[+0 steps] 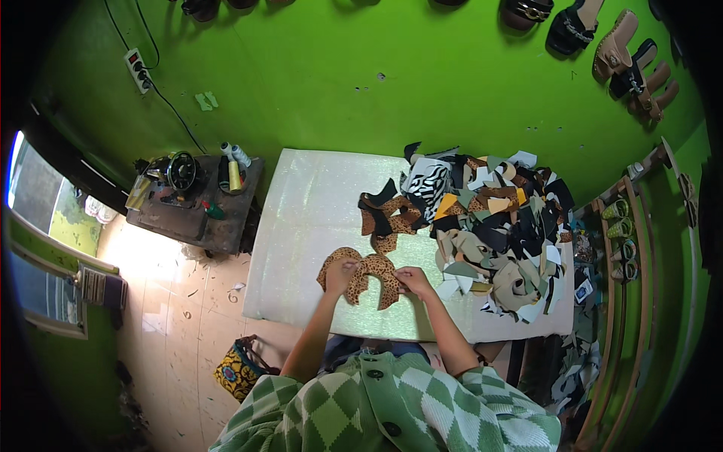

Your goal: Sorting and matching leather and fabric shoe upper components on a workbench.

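Above the near part of the white-covered table [290,218], I hold curved leopard-print material [371,266] cut in arch shapes. My left hand [342,276] pinches it around the middle, where two arches meet or overlap; I cannot tell whether they are one piece or two. At the right arch, my right hand [411,280] has its fingers closed on the outer edge. Just beyond lie more leopard-print cutouts [403,218], mixed with black pieces. To the right spreads a large heap of scraps [497,241] in black, beige, green, white and orange, with zebra-print material [428,179] at its far left.
A sewing machine [181,172] and thread spools [235,178] stand on a dark small table [218,226] at left. A patterned bag [239,369] sits on the floor near my left. Sandals [572,30] hang on the green wall; a wooden rack [608,316] stands at right.
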Available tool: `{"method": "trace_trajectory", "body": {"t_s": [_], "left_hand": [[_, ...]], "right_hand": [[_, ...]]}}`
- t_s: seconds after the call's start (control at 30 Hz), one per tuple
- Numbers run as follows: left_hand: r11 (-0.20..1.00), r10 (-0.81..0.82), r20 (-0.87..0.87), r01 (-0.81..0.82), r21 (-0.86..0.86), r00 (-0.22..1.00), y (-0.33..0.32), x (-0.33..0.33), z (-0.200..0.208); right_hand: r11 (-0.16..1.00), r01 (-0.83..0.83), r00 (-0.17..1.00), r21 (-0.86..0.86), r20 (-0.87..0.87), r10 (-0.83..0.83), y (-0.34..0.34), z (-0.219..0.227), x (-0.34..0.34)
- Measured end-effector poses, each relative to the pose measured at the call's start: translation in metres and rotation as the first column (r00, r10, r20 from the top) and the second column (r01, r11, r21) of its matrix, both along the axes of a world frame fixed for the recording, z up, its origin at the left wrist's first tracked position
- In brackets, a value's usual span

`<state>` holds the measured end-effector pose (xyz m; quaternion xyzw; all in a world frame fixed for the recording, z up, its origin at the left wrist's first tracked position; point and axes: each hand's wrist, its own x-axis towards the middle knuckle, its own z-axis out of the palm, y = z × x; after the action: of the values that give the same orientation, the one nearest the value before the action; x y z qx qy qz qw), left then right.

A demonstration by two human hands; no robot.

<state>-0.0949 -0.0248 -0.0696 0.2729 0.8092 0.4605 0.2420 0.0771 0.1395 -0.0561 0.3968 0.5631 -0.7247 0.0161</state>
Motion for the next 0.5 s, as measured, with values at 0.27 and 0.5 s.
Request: {"method": "trace_trajectory", "body": {"t_s": [0.27,0.5], "left_hand": [[0.992,0.032,-0.025,-0.035,-0.123,0.999,-0.044,-0.084,-0.010],[0.978,-0.017,-0.054,0.005,-0.208,0.998,-0.049,-0.087,-0.017]], "right_hand": [[0.954,0.109,0.994,0.278,-0.013,-0.110,-0.063,-0.036,-0.082],[0.675,0.116,0.974,0.729,0.049,-0.220,-0.073,-0.046,-0.096]]}}
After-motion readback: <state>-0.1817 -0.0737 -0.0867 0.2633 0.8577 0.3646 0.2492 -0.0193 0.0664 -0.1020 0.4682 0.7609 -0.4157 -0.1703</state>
